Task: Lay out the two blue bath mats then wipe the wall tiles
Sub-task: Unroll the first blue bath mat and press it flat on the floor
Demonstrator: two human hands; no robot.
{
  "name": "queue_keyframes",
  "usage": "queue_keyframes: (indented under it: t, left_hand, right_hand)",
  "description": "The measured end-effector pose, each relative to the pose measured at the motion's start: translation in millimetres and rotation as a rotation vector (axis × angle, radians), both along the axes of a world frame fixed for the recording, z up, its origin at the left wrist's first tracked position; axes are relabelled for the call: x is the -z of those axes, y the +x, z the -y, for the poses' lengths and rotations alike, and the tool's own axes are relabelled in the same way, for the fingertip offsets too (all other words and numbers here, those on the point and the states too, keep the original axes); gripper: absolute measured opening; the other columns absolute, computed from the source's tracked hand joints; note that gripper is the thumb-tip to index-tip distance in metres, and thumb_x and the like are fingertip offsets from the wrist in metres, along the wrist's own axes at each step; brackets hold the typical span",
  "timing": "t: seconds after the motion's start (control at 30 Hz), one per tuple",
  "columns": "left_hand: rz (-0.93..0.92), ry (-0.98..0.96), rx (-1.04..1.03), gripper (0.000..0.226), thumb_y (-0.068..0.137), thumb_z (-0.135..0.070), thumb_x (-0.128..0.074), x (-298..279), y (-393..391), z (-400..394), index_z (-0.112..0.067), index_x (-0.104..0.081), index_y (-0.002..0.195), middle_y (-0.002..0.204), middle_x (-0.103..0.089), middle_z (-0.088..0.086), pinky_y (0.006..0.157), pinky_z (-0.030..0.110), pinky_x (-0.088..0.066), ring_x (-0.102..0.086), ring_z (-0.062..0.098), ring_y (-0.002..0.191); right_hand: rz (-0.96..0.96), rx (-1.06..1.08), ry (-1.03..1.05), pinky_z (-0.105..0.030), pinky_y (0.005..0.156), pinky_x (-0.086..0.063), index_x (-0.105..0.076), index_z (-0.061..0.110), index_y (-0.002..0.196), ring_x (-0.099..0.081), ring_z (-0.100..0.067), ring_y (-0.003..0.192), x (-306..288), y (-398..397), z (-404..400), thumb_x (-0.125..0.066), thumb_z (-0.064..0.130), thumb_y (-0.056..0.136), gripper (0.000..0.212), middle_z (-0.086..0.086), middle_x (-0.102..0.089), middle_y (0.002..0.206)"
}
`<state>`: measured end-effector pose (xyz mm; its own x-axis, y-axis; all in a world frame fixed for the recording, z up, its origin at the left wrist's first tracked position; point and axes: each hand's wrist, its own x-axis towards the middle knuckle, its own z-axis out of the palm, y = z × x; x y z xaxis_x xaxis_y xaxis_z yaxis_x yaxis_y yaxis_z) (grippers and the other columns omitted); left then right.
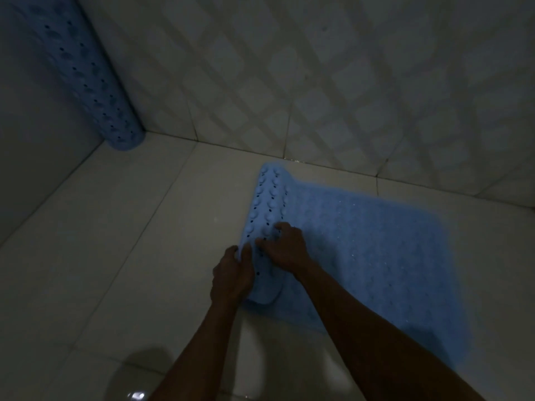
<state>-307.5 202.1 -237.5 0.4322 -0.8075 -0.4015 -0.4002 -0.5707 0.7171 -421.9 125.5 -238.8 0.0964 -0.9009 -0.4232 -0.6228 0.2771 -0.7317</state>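
Forearms reach in from six o'clock toward a half-unrolled blue mat [376, 241] on the floor [115, 241]. Its flat part spreads toward three o'clock, close to the wall tiles [318, 82], while the part not yet unrolled sits as a studded roll [267, 204] running toward twelve o'clock, just in front of the hands.

Judging by how things lie, the task is early: this first mat is only part way laid out, the second mat [95, 82] stands rolled upright in the corner at ten o'clock, well apart from the hands, and the tiles look untouched. No cloth for wiping is in view.

As for the grip, the left hand [231, 277] curls around the near end of the roll, fingers over its edge, grasping it. The right hand [285, 246] lies on top of the roll beside the left, fingers bent and pressing among the studs; it seems to be clutching the roll too, though the dim light makes the fingertips hard to read.

Beyond the roll, the tiled wall meets the floor at twelve o'clock.
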Motion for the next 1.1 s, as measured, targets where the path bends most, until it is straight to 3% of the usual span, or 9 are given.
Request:
queue_keyframes:
  t: [0.1,0.2,0.4,0.57,0.67,0.8,0.93,1.03,1.1]
  left_hand:
    - [0.056,-0.024,0.067,0.047,0.103,-0.049,-0.039,5.1,5.1,-6.6,-0.015,-0.054,0.131,0.127,-0.064,0.017,0.085,0.031,-0.044,-0.06,0.036,0.115]
    - [0.116,-0.012,0.055,0.042,0.105,-0.045,-0.039,11.7,14.9,-8.5,-0.015,-0.057,0.129,0.125,-0.066,0.016,0.082,0.03,-0.041,-0.061,0.037,0.115]
    - [0.184,0.037,0.049,0.037,0.107,-0.039,-0.032,20.0,21.2,-9.5,-0.013,-0.059,0.111,0.116,-0.067,0.02,0.08,0.033,-0.042,-0.062,0.04,0.107]
    - [0.309,-0.008,0.029,0.054,0.104,-0.05,-0.023,17.4,11.6,-9.4,-0.011,-0.057,0.118,0.114,-0.061,0.023,0.09,0.048,-0.045,-0.056,0.045,0.11]
    - [0.278,-0.081,0.031,0.064,0.097,-0.061,-0.024,21.3,13.7,-7.0,-0.014,-0.051,0.131,0.116,-0.063,0.018,0.087,0.05,-0.05,-0.058,0.041,0.108]
    - [0.333,-0.048,-0.039,0.055,0.1,-0.048,-0.032,25.7,29.2,-5.2,-0.011,-0.048,0.138,0.122,-0.058,0.022,0.092,0.051,-0.047,-0.052,0.042,0.115]
    - [0.3,-0.167,-0.086,0.063,0.097,-0.052,-0.028,23.3,36.6,-6.6,-0.013,-0.048,0.142,0.128,-0.058,0.019,0.098,0.048,-0.046,-0.053,0.037,0.12]
    - [0.39,-0.113,0.009,0.061,0.099,-0.061,-0.033,26.1,42.8,-6.2,-0.019,-0.048,0.141,0.131,-0.058,0.013,0.098,0.05,-0.046,-0.053,0.034,0.121]
    - [0.454,-0.024,0.036,0.055,0.103,-0.051,-0.037,29.8,51.2,-4.3,-0.019,-0.04,0.148,0.137,-0.053,0.015,0.1,0.052,-0.043,-0.049,0.035,0.124]
  right_hand:
    - [-0.031,-0.078,-0.044,-0.045,0.11,-0.04,-0.038,0.009,0.141,-0.049,-0.034,0.13,5.3,13.1,3.7,-0.069,0.037,0.091,0.065,-0.013,-0.048,0.139]
    - [-0.034,-0.105,-0.071,-0.046,0.117,-0.032,-0.024,0.009,0.155,-0.038,-0.035,0.141,11.3,26.1,2.7,-0.066,0.038,0.093,0.08,-0.016,-0.036,0.154]
    - [-0.028,-0.135,-0.061,-0.045,0.103,-0.045,-0.048,0.008,0.132,-0.052,-0.037,0.123,20.2,27.0,4.6,-0.064,0.045,0.087,0.06,-0.017,-0.052,0.132]
    - [-0.114,-0.185,-0.032,-0.05,0.12,-0.02,-0.029,0.027,0.155,-0.017,-0.036,0.149,25.4,31.1,10.7,-0.051,0.054,0.096,0.069,-0.008,-0.02,0.163]
    - [-0.108,-0.227,-0.076,-0.054,0.119,-0.021,-0.036,0.028,0.151,-0.023,-0.033,0.147,23.4,42.3,15.0,-0.045,0.052,0.099,0.058,-0.002,-0.032,0.16]
    - [-0.031,-0.239,-0.107,-0.053,0.118,-0.028,-0.04,0.022,0.151,-0.035,-0.032,0.144,24.0,51.6,23.8,-0.043,0.042,0.103,0.052,-0.007,-0.04,0.157]
    - [0.153,-0.216,-0.194,-0.036,0.11,-0.04,-0.052,0.005,0.139,-0.053,-0.029,0.13,24.8,59.8,27.4,-0.048,0.018,0.105,0.037,-0.015,-0.056,0.141]
    - [0.204,-0.194,-0.218,-0.032,0.106,-0.04,-0.05,0.004,0.14,-0.053,-0.027,0.128,19.5,70.0,32.9,-0.044,0.016,0.107,0.036,-0.015,-0.056,0.141]
    - [0.22,-0.203,-0.229,-0.029,0.107,-0.036,-0.048,0.003,0.142,-0.051,-0.027,0.131,17.6,74.3,37.6,-0.045,0.015,0.106,0.038,-0.016,-0.053,0.143]
